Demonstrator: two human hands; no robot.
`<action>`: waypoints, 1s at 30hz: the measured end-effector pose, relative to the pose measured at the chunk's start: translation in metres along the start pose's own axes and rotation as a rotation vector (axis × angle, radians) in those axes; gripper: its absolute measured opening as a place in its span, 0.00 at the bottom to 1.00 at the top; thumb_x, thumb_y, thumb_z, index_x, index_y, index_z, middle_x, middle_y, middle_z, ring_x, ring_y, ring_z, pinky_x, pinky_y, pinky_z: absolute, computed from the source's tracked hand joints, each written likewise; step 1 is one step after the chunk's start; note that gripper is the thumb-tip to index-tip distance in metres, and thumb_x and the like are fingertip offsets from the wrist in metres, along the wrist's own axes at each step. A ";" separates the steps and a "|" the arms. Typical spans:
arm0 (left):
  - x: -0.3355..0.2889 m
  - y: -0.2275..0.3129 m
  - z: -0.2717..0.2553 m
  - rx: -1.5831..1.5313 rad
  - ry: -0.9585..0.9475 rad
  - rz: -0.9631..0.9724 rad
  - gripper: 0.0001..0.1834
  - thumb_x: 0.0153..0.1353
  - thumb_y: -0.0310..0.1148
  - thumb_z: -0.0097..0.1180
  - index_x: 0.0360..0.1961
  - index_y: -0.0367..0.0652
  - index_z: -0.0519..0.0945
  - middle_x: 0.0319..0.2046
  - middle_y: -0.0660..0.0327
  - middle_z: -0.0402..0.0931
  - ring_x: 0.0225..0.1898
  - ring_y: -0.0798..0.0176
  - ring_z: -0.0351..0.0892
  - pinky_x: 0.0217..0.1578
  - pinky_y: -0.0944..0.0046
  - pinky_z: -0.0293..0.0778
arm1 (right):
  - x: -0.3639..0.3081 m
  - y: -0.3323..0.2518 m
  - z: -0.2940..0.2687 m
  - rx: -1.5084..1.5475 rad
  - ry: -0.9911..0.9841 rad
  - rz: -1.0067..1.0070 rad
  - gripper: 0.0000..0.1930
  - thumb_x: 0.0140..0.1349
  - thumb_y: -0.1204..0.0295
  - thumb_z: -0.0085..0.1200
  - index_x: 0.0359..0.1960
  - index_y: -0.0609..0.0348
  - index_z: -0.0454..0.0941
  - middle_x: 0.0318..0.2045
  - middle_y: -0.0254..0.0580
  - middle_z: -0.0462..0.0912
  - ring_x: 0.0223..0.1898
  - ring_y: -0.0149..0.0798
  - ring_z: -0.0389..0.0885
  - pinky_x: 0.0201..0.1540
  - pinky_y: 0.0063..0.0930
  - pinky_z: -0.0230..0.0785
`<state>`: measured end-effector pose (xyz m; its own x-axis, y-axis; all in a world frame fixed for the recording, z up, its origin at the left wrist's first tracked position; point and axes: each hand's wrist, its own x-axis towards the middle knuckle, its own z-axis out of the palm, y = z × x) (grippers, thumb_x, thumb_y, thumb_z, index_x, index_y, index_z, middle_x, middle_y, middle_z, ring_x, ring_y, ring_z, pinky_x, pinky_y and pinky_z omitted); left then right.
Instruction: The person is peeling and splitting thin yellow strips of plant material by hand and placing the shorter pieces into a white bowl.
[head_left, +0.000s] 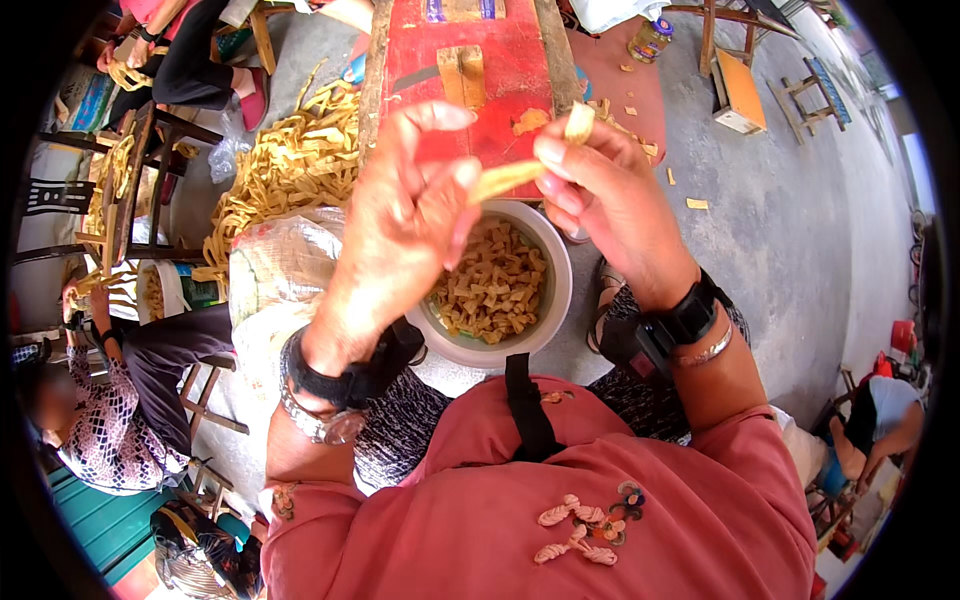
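A flat yellow strip [507, 180], which looks like bean curd skin, stretches between my two hands. My right hand [615, 190] pinches it between thumb and fingers, and a short piece sticks up above the grip. At the strip's other end is my left hand [405, 215], its thumb and lower fingers closed on it while the index finger curves away above. Below the hands, a white basin [564, 285] between my knees holds many small folded or knotted yellow pieces [490, 285]. The left hand and wrist cover part of its rim.
Ahead is a red wooden bench [515, 60] bearing an upright wooden block [462, 80]. Loose yellow strips [300, 150] heap up at its left, beside a pale sack [285, 260]. Other people sit at left and far right. A jar [652, 40] and an orange-topped stool [740, 92] stand ahead right.
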<state>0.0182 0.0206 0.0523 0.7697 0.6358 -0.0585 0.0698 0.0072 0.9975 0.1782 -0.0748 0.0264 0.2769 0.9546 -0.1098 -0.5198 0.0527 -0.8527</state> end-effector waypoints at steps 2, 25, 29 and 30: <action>0.014 0.002 -0.008 -0.069 0.056 0.030 0.07 0.66 0.27 0.45 0.44 0.41 0.66 0.17 0.68 0.67 0.14 0.76 0.61 0.14 0.75 0.58 | 0.015 0.000 0.000 -0.082 -0.003 -0.030 0.09 0.62 0.68 0.53 0.37 0.61 0.74 0.23 0.32 0.72 0.21 0.23 0.67 0.23 0.17 0.61; 0.050 -0.036 -0.050 0.154 -0.108 0.029 0.07 0.66 0.32 0.49 0.33 0.40 0.75 0.25 0.67 0.75 0.24 0.77 0.69 0.26 0.76 0.66 | 0.038 0.006 -0.006 -0.739 0.082 -0.055 0.13 0.60 0.64 0.56 0.31 0.64 0.76 0.19 0.28 0.73 0.20 0.19 0.66 0.20 0.18 0.58; 0.036 -0.018 -0.057 0.295 -0.207 0.049 0.16 0.67 0.41 0.46 0.34 0.39 0.77 0.30 0.62 0.80 0.32 0.71 0.78 0.38 0.70 0.73 | 0.027 0.002 -0.018 -0.895 0.011 0.040 0.19 0.61 0.55 0.53 0.26 0.61 0.77 0.16 0.26 0.70 0.18 0.18 0.65 0.20 0.16 0.55; 0.032 -0.018 -0.060 0.280 -0.195 0.053 0.16 0.67 0.42 0.46 0.34 0.39 0.78 0.30 0.62 0.80 0.34 0.69 0.79 0.40 0.68 0.74 | 0.026 0.003 -0.019 -0.931 0.026 0.061 0.20 0.61 0.54 0.52 0.25 0.61 0.77 0.15 0.26 0.70 0.18 0.18 0.64 0.20 0.16 0.54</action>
<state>0.0035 0.0870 0.0346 0.8820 0.4695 -0.0399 0.1770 -0.2516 0.9515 0.1991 -0.0557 0.0111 0.2942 0.9405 -0.1699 0.3196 -0.2644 -0.9099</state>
